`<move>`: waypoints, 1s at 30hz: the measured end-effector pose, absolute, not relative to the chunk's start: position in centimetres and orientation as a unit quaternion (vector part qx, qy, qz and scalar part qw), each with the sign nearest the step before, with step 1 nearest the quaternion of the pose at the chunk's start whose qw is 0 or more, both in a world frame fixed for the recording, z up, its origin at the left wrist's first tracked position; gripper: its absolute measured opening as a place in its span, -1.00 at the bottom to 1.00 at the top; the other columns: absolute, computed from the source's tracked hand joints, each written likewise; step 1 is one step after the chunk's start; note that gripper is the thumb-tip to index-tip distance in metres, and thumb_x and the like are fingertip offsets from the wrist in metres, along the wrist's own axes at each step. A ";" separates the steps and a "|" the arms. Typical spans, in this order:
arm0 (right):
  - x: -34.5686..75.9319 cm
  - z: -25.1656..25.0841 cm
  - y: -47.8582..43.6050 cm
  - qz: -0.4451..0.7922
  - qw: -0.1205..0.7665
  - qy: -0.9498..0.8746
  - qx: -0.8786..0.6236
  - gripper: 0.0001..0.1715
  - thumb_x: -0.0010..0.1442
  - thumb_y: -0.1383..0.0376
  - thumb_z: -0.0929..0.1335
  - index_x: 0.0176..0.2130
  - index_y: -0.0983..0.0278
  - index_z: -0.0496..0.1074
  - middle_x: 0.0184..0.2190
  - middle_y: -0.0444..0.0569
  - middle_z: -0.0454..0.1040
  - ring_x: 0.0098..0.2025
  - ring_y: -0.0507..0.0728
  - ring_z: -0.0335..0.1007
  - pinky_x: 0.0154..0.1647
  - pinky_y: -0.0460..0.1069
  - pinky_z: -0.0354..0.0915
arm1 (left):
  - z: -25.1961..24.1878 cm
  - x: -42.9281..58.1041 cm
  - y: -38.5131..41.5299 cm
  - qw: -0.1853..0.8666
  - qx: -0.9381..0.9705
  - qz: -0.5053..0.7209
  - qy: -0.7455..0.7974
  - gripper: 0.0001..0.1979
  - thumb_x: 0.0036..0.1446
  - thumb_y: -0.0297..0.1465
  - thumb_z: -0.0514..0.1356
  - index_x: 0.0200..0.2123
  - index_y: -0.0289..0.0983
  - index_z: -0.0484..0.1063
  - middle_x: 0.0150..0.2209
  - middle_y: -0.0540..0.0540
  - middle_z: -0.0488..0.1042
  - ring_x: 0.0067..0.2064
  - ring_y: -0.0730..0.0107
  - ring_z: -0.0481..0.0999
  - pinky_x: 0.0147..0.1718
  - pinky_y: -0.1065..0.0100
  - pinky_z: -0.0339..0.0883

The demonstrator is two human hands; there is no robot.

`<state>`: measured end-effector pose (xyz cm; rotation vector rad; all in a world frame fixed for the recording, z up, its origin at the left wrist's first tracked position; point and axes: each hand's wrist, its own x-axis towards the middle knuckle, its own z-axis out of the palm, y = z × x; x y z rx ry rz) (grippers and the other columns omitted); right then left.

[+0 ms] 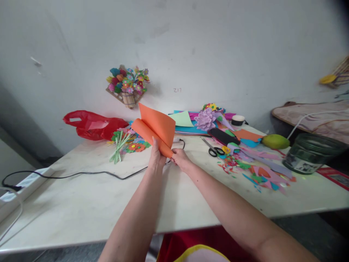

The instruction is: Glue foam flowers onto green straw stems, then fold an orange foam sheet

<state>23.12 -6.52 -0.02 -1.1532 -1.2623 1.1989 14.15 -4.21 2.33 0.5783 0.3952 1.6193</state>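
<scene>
An orange foam or paper sheet (159, 127), partly rolled toward a cone shape, is held up above the table between both hands. My left hand (156, 155) wraps around its lower left side, with the thumb lying along the roll. At the narrow lower right end, my right hand (178, 157) pinches the sheet's tip. Just left of the hands lie pale green stems (117, 147) and foam flowers (136, 147). To the right, scissors (214, 149) with black handles rest on the table.
A red plastic bag (94, 125) sits at the back left. A black cable (103, 173) crosses the table (87, 211) to a power strip (32, 182). Coloured scraps (261, 174), a green mango-like fruit (275, 141) and a dark glass jar (308, 153) occupy the right side.
</scene>
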 end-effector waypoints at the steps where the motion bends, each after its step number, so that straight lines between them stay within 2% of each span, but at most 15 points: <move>1: 23.1 0.0 -6.5 0.499 0.507 -0.519 -0.473 -0.82 -0.09 0.28 0.30 -0.62 0.25 0.20 -0.80 -0.27 0.14 -0.74 -0.09 -0.05 -0.71 -0.13 -0.10 | 2.5 14.1 -4.4 0.646 0.247 0.704 0.164 -0.65 0.09 -0.10 0.12 -0.27 -0.27 0.42 -0.19 -0.14 0.53 0.03 0.17 0.41 -0.08 0.31 0.35; 5: 23.0 -0.1 -6.2 0.524 0.519 -0.503 -0.450 -0.81 -0.11 0.28 0.30 -0.63 0.26 0.18 -0.82 -0.28 0.14 -0.75 -0.10 -0.07 -0.72 -0.15 -0.10 | 2.9 14.1 -5.1 0.672 0.238 0.686 0.142 -0.74 0.06 -0.21 0.19 -0.29 -0.30 0.43 -0.25 -0.15 0.54 -0.03 0.18 0.46 -0.03 0.25 0.33; 9: 23.0 -0.3 -6.0 0.539 0.510 -0.499 -0.448 -0.82 -0.12 0.29 0.29 -0.63 0.26 0.17 -0.82 -0.28 0.14 -0.74 -0.10 -0.06 -0.71 -0.15 -0.09 | 2.8 14.2 -4.9 0.676 0.249 0.676 0.153 -0.70 -0.02 -0.24 0.26 -0.26 -0.31 0.43 -0.22 -0.19 0.54 -0.04 0.16 0.47 -0.02 0.22 0.34; 17: 23.5 0.0 -6.0 0.438 0.527 -0.559 -0.466 -0.89 -0.16 0.36 0.30 -0.63 0.27 0.24 -0.76 -0.23 0.23 -0.68 -0.06 0.07 -0.65 -0.14 -0.02 | 2.5 14.3 -4.1 0.622 0.229 0.729 0.174 -0.76 -0.04 -0.36 0.30 -0.26 -0.28 0.43 -0.23 -0.11 0.54 -0.13 0.27 0.51 -0.14 0.33 0.41; 24: 23.8 0.5 -6.4 0.602 0.473 -0.480 -0.428 -0.92 -0.20 0.39 0.28 -0.62 0.28 0.22 -0.80 -0.26 0.23 -0.77 -0.12 -0.09 -0.72 -0.15 -0.10 | 2.4 14.3 -4.1 0.621 0.228 0.732 0.164 -0.71 -0.06 -0.31 0.31 -0.25 -0.31 0.43 -0.24 -0.15 0.54 -0.13 0.25 0.51 -0.11 0.32 0.39; 30: 24.0 0.5 -6.5 0.646 0.459 -0.478 -0.380 -0.89 -0.14 0.34 0.31 -0.59 0.29 0.24 -0.77 -0.22 0.29 -0.78 -0.13 -0.08 -0.74 -0.15 -0.08 | 2.4 14.1 -4.0 0.630 0.250 0.718 0.158 -0.65 -0.08 -0.26 0.32 -0.23 -0.32 0.43 -0.22 -0.18 0.53 -0.07 0.23 0.48 -0.07 0.31 0.36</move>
